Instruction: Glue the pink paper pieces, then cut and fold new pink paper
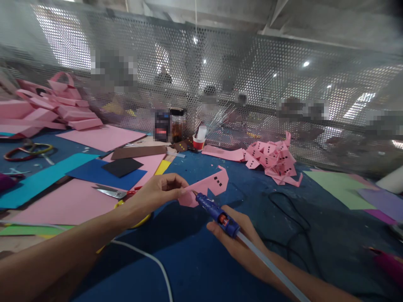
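Observation:
Between thumb and fingers, my left hand (154, 197) pinches the left part of a pink paper cutout (206, 186) that bears small black squares and a curled tip. My right hand (236, 235) grips a blue hot glue gun (217, 214) with a long clear glue stick (270, 264) running out of its back. The gun's nozzle meets the cutout close to my left fingertips. Scissors with red and yellow handles (135, 193) lie under and beside my left wrist, partly hidden by it.
Similar pink cutouts (270, 157) are heaped at the back right. Folded pink paper pieces (63, 105) pile up at the far left, near coloured sheets (47, 176). A paper cup (199, 142) and a jar (176, 126) stand by the perforated metal screen (252, 75). A dark cord (296, 214) loops at right.

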Available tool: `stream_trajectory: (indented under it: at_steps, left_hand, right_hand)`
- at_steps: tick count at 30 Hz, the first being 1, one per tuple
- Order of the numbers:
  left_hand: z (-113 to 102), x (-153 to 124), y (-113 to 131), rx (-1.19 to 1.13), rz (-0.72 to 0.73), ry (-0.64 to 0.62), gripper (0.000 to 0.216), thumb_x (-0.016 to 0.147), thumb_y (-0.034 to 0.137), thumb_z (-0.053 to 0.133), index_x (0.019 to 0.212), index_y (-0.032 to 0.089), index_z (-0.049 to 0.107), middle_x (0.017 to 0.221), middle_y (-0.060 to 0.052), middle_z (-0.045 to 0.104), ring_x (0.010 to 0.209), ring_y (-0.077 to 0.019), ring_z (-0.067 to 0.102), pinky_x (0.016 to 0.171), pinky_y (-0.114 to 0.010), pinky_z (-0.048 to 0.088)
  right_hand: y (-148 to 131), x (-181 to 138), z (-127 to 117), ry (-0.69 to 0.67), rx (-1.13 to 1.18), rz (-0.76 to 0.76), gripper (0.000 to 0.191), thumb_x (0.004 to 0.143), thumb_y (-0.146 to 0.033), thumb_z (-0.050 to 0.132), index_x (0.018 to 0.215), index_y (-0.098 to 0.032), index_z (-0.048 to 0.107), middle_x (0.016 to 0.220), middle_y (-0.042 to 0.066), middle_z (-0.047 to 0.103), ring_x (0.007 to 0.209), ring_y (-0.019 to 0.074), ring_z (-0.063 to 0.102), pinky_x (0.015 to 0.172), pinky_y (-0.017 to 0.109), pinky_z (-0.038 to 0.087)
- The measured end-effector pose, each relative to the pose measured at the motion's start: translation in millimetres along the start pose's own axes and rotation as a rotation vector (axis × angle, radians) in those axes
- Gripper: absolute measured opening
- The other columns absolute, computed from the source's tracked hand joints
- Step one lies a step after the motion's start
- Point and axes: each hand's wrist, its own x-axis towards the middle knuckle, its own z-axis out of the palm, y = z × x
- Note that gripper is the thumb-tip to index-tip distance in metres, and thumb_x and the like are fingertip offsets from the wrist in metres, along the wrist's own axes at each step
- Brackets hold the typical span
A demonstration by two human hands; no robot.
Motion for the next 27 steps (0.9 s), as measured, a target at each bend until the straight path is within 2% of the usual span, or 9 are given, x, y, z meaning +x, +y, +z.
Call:
stream_trajectory:
  at_steps: [18, 27]
  left_hand:
    - [-2.7, -0.6, -3.5, 0.030, 0.019, -0.031, 0.031, 0.079, 0.048, 0.074, 0.090, 0.020, 0.070, 0.085, -0.004, 0.074, 0.081, -0.0191, 0.067, 0.073, -0.027, 0.051]
    - [-2.0, -0.7, -2.4, -0.001, 0.016, -0.021, 0.028, 0.078, 0.045, 0.076, 0.088, 0.019, 0.071, 0.084, -0.004, 0.075, 0.076, -0.0176, 0.065, 0.069, -0.026, 0.049]
  right_hand:
    - [4.8, -1.4, 1.3, 0.003, 0.009, -0.029, 0.034, 0.086, -0.043, 0.062, 0.070, -0.021, 0.043, 0.066, -0.004, 0.043, 0.059, 0.0102, 0.038, 0.051, 0.021, 0.033]
    - [5.0, -1.4, 0.1, -0.016, 0.013, -0.013, 0.033, 0.086, -0.044, 0.061, 0.070, -0.021, 0.042, 0.066, -0.004, 0.044, 0.059, 0.0106, 0.038, 0.052, 0.022, 0.033]
